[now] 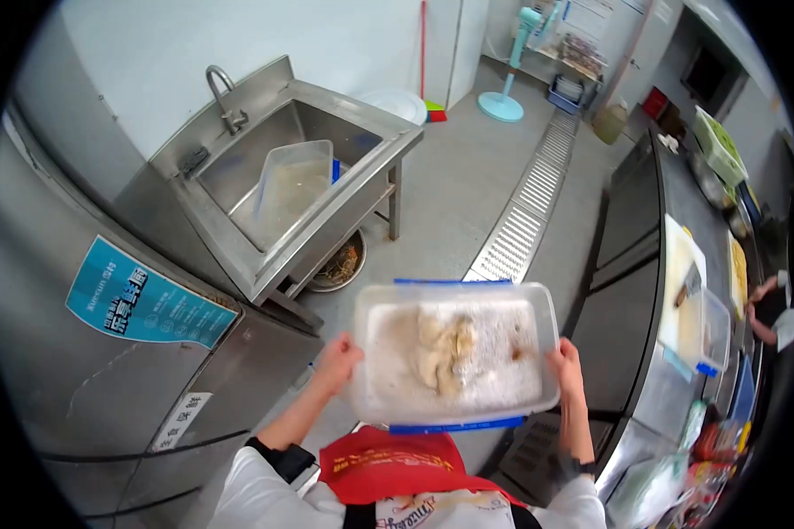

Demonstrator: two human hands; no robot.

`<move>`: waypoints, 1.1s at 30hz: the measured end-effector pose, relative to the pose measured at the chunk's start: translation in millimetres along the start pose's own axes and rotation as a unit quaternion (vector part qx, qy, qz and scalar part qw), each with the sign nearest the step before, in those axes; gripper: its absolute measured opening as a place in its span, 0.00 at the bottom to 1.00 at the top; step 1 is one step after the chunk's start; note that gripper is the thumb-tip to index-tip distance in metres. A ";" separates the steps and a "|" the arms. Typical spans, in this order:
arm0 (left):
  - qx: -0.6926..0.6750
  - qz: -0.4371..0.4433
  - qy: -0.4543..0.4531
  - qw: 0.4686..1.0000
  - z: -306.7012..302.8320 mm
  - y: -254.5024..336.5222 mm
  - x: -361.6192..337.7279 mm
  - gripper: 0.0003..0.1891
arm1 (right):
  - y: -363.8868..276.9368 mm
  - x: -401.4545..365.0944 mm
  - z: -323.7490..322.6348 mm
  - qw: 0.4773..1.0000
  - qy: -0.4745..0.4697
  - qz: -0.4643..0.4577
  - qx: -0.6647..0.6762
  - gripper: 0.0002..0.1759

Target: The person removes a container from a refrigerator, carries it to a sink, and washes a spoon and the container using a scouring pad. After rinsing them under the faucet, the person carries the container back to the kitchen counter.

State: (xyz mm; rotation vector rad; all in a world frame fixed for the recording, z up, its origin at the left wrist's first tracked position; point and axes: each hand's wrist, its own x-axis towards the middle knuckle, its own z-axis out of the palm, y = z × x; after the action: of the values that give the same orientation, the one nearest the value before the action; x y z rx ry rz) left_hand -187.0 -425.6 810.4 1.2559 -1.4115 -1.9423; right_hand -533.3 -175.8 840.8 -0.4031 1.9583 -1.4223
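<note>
Between my hands is a clear plastic storage box (388, 388) with blue side latches, held out in front of my red apron. A pale, lumpy mass (447, 353) lies in it with cloudy residue and a small brown patch; its kind I cannot make out. My left hand (337, 363) grips the box's left end. At the right end, my right hand (566, 366) is closed on the rim. The fingers of both hands are partly hidden behind the box walls.
On the left stands a steel sink (335, 225) holding another clear plastic box (295, 181), with a bowl of scraps (337, 269) below. A steel fridge (44, 291) is nearest left. A counter (648, 370) runs along the right with a knife (688, 286); another person's hands (760, 304) are beyond.
</note>
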 end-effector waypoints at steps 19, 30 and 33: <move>-0.136 0.101 0.308 0.936 -145.1 167.2 183.3 0.06 | -237.0 338.5 333.6 0.957 -0.285 -0.050 -0.013 0.06; -0.213 0.054 0.608 0.763 -128.0 140.3 221.6 0.14 | -260.9 477.9 557.4 0.803 -0.562 -0.177 -0.090 0.10; -0.277 0.012 0.642 0.715 -113.2 115.4 213.9 0.12 | -250.4 485.2 602.5 0.771 -0.623 -0.118 -0.058 0.12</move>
State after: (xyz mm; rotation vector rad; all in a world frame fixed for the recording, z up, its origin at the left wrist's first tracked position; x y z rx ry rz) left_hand -215.6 -692.2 817.9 1.6324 -0.0877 -0.8034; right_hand -511.9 -987.7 801.8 -1.2859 0.8674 -0.7278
